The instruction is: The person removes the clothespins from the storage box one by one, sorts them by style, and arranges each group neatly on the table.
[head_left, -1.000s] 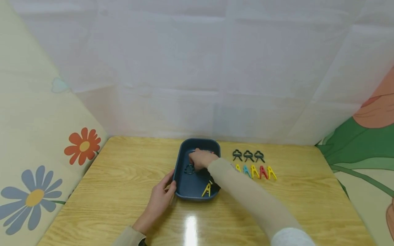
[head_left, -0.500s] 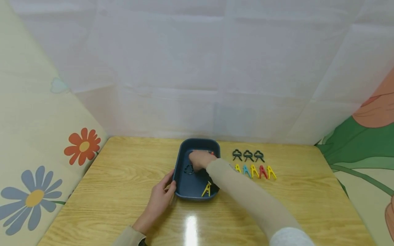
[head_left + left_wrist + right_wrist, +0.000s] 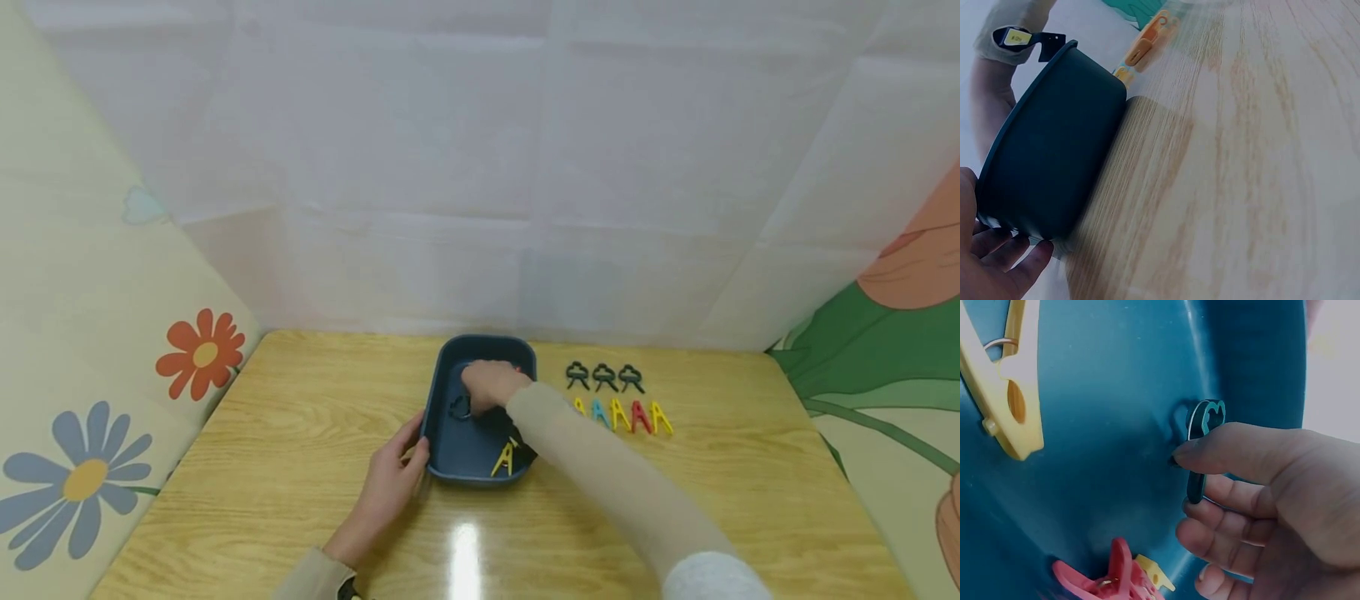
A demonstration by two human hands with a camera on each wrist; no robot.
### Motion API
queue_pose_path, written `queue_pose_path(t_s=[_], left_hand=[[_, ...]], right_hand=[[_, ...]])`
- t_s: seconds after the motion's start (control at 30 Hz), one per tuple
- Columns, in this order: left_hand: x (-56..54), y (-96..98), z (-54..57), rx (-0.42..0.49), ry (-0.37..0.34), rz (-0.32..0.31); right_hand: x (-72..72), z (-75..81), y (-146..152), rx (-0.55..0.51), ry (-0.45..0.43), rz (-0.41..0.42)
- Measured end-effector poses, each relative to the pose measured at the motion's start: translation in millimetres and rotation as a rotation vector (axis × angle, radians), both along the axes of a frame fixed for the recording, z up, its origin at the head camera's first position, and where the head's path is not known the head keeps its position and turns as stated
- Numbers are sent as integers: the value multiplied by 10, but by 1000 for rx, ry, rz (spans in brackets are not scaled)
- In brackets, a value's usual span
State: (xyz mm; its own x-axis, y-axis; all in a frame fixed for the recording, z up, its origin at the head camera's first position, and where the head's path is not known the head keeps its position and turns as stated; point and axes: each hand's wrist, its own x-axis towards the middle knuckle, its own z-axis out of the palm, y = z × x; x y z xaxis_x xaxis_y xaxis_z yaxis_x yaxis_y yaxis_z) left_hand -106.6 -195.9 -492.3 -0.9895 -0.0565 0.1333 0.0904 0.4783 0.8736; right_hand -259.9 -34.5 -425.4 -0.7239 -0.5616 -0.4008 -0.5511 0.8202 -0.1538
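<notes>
A dark blue plastic bin (image 3: pixel 468 481) stands on the wooden table. My left hand (image 3: pixel 393 467) holds it by the near left side, thumb at the rim and fingertips against the outer wall (image 3: pixel 1054 144). Inside the bin, my right hand (image 3: pixel 495 385) pinches a small black cloud-shaped clip (image 3: pixel 1197 425) between thumb and fingers, close over the bottom. A yellow clothespin (image 3: pixel 504 458) lies at the near end of the bin. Red and yellow clothespins, the red clothespin (image 3: pixel 1119 569) in front, lie near the right hand's fingertips in the right wrist view.
To the right of the bin, three black cloud-shaped clips (image 3: pixel 604 377) lie in a row. Nearer than these is a row of yellow, blue and red clothespins (image 3: pixel 618 415), partly hidden by the right sleeve (image 3: pixel 607 467). A white sheet (image 3: pixel 420 275) hangs behind the table.
The right hand stays inside the bin with the black clip and shifts only slightly. The left hand and the bin stay in place.
</notes>
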Motion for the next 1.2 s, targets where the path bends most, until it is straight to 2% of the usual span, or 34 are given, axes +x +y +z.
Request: queue_pose_path(t_s=[0.23, 0.47, 0.67, 0.97, 1.2], left_hand=[[-8, -4, -3, 5, 1, -6], [-9, -6, -10, 14, 5, -6], [-6, 0, -9, 4, 15, -8], [-16, 3, -9, -8, 16, 4], [-14, -4, -12, -2, 4, 4]], right_hand=[[10, 140, 85, -25, 14, 17], [51, 327, 262, -73, 66, 39], [66, 458, 468, -109, 48, 29], [-28, 497, 919, -220, 63, -8], [-75, 543, 1371, -284, 12, -109]])
